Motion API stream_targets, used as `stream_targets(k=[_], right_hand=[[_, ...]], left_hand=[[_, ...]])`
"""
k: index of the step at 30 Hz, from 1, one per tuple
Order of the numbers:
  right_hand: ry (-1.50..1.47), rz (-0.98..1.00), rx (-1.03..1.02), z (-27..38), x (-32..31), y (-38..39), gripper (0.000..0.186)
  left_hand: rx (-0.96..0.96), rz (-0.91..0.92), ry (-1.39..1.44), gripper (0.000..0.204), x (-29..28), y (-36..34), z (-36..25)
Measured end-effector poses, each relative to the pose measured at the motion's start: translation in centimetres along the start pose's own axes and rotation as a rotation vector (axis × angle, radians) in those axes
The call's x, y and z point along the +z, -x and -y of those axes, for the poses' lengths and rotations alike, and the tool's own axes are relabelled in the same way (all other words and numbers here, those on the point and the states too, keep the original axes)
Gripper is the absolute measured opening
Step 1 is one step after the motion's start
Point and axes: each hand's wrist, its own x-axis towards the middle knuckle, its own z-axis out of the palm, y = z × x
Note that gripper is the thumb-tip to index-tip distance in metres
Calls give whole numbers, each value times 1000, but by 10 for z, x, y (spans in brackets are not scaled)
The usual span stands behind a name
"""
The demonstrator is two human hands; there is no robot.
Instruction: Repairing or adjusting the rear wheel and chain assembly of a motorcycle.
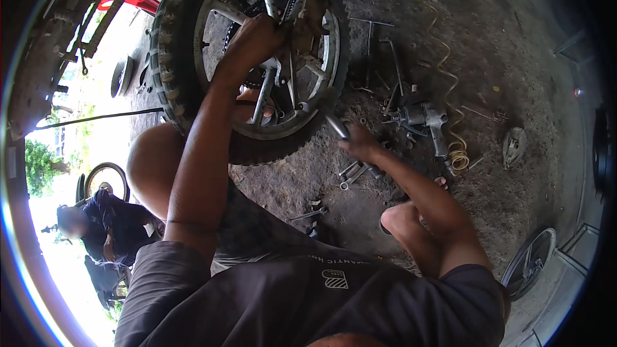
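Two hands: both at a motorcycle wheel (193, 58) standing upright on dirt.
Right hand (361, 144): nearest, fingers wrapped around a metal tool handle (337, 127) just beside the tyre's lower edge.
Left hand (257, 42): farther, closed on parts at the hub (289, 45); which part, cannot tell.
Progress: wheel looks mid-job, hub area under the hands.
Ground beyond: loose wrenches (352, 173), an air impact wrench (424, 119) with coiled hose (456, 148).
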Motion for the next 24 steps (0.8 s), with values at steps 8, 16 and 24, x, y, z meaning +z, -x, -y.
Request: stream_targets(k=[8,16,24], right_hand=[[427,-216,27,-31,17,7,53],[-233,-757,-531,115,16,-118,74],[-372,-981,-287,164,15,-135,71]], left_hand=[[85,-126,-52,40,8,1,25],[211,-13,-246,44,-7,-24,20],[369,172,-304,46,-28,-29,11]])
